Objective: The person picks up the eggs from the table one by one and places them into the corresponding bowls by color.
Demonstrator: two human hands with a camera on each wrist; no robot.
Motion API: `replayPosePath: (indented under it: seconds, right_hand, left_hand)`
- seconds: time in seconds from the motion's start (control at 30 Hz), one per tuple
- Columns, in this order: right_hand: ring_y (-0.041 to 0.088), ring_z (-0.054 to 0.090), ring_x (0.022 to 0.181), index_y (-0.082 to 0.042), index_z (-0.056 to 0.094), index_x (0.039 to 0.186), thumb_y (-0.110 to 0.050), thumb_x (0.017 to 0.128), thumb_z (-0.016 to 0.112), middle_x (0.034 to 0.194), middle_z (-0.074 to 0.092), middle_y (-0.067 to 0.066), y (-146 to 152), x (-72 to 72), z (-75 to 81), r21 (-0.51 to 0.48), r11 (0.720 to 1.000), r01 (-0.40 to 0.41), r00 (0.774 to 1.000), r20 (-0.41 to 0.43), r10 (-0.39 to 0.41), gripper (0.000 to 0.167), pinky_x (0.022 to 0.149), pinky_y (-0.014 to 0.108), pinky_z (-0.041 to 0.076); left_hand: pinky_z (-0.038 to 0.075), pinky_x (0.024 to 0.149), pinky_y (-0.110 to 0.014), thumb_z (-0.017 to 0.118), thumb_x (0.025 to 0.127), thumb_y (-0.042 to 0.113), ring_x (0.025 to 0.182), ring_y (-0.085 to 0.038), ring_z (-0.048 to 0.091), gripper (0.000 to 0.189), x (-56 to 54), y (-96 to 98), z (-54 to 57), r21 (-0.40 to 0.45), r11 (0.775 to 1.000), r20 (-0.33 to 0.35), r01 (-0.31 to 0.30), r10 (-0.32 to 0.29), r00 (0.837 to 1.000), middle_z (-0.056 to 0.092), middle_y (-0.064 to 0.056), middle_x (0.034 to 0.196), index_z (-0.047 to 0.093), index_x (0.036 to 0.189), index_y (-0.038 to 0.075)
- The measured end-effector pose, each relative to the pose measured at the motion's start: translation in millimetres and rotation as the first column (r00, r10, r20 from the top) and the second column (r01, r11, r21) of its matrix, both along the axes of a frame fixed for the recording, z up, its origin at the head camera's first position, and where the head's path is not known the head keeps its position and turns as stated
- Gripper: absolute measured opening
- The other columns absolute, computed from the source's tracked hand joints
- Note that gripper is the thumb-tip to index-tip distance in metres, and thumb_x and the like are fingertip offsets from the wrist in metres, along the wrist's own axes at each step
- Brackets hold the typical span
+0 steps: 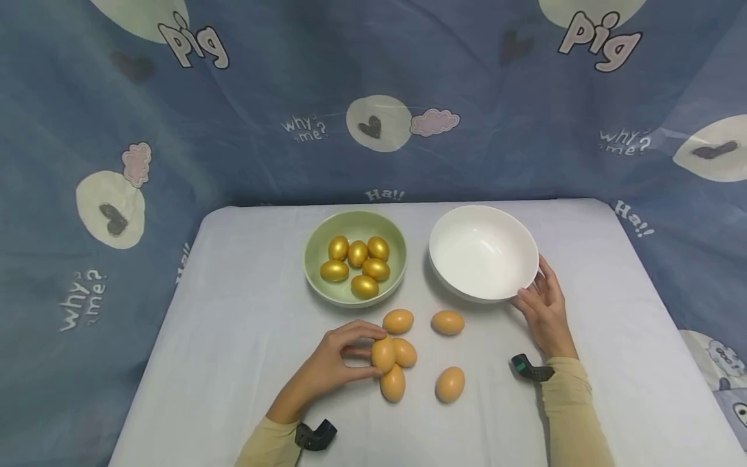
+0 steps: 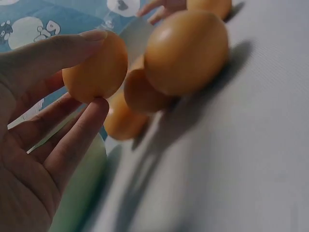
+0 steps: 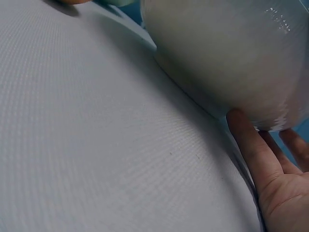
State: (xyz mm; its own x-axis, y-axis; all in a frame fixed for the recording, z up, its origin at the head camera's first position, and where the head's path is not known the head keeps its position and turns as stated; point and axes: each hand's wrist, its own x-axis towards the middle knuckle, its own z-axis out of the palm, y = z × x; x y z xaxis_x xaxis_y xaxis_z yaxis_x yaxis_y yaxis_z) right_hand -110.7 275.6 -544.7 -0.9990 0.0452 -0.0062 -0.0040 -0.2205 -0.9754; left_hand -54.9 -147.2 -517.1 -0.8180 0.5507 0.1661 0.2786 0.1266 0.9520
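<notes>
My left hand (image 1: 344, 355) pinches a brown egg (image 2: 99, 67) between thumb and fingertips. In the head view this egg overlaps another brown egg (image 1: 405, 352) and sits close above one more (image 1: 393, 384). Several brown eggs in all lie on the table. At the right, my right hand (image 1: 544, 310) rests against the outer side of a white bowl (image 3: 227, 58), its thumb near the rim. The fingers look fairly straight along the bowl wall in the right wrist view. Nothing shows inside the white bowl.
A green bowl (image 1: 312, 259) holding several golden eggs (image 1: 364, 287) stands left of the white bowl. One brown egg (image 1: 448, 322) lies just in front of the white bowl. The white-covered table (image 1: 233, 311) meets a blue printed cloth (image 1: 262, 162) at the back.
</notes>
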Motion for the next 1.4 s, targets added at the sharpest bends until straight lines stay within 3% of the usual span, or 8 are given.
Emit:
replayPosePath:
  seconds: [0.17,0.4,0.67,1.0,1.17,1.4]
  right_hand:
    - [0.017,0.038,0.154,-0.030,0.021,0.165,0.000,0.100,0.059,0.175,0.017,0.005,1,-0.9,-0.7,0.018,1.000,0.005,1.000,0.010,-0.005,0.081,0.108,0.025,0.054]
    - [0.011,0.046,0.147,-0.028,0.021,0.165,0.001,0.100,0.058,0.175,0.017,0.006,2,-1.0,-0.4,-0.011,1.000,-0.008,1.000,0.006,0.008,0.080,0.107,0.026,0.055]
    - [0.015,0.042,0.151,-0.029,0.022,0.165,0.000,0.100,0.058,0.175,0.016,0.006,0,-2.1,0.8,-0.002,1.000,-0.007,1.000,0.018,0.007,0.080,0.108,0.026,0.054]
    - [0.015,0.041,0.152,-0.031,0.022,0.164,-0.001,0.100,0.060,0.175,0.017,0.003,1,-0.9,-0.4,0.011,1.000,0.005,0.999,0.045,-0.005,0.080,0.108,0.024,0.054]
    - [0.020,0.038,0.154,-0.031,0.021,0.165,-0.003,0.100,0.061,0.175,0.017,0.004,2,-0.9,-0.3,0.019,1.000,0.005,0.999,0.054,-0.006,0.081,0.107,0.024,0.054]
    - [0.025,0.035,0.156,-0.032,0.020,0.165,-0.006,0.100,0.062,0.175,0.016,0.005,2,-2.6,-0.1,0.033,0.999,0.007,0.998,0.070,-0.009,0.082,0.106,0.024,0.055]
  left_hand:
    - [0.066,0.091,-0.032,0.089,0.080,0.009,0.125,-0.017,0.064,0.054,-14.5,14.0,11.2,0.017,0.999,-0.034,0.030,-0.030,0.999,0.065,-0.013,0.133,0.068,0.129,0.009]
    - [0.066,0.091,-0.030,0.089,0.080,0.008,0.126,-0.022,0.064,0.056,-37.2,36.0,25.4,0.002,0.998,-0.071,0.063,-0.062,0.996,0.064,-0.011,0.137,0.066,0.131,0.009]
    - [0.065,0.095,-0.033,0.088,0.080,0.003,0.123,-0.020,0.066,0.057,-67.9,63.2,43.4,0.009,0.996,0.015,0.093,-0.093,0.996,0.063,-0.004,0.138,0.066,0.132,0.011]
    - [0.065,0.094,-0.029,0.088,0.081,0.008,0.122,-0.014,0.063,0.054,-106.9,103.8,60.5,-0.043,0.987,-0.014,0.157,-0.158,0.987,0.064,-0.001,0.132,0.067,0.131,0.014]
    - [0.065,0.092,-0.025,0.089,0.080,0.008,0.120,-0.016,0.065,0.055,-127.1,125.0,68.5,-0.057,0.980,-0.034,0.189,-0.191,0.981,0.067,-0.006,0.130,0.068,0.130,0.010]
    - [0.063,0.091,-0.019,0.088,0.081,0.008,0.123,-0.019,0.065,0.053,-154.1,154.4,78.4,-0.134,0.972,0.005,0.193,-0.194,0.981,0.067,-0.007,0.133,0.068,0.130,0.009]
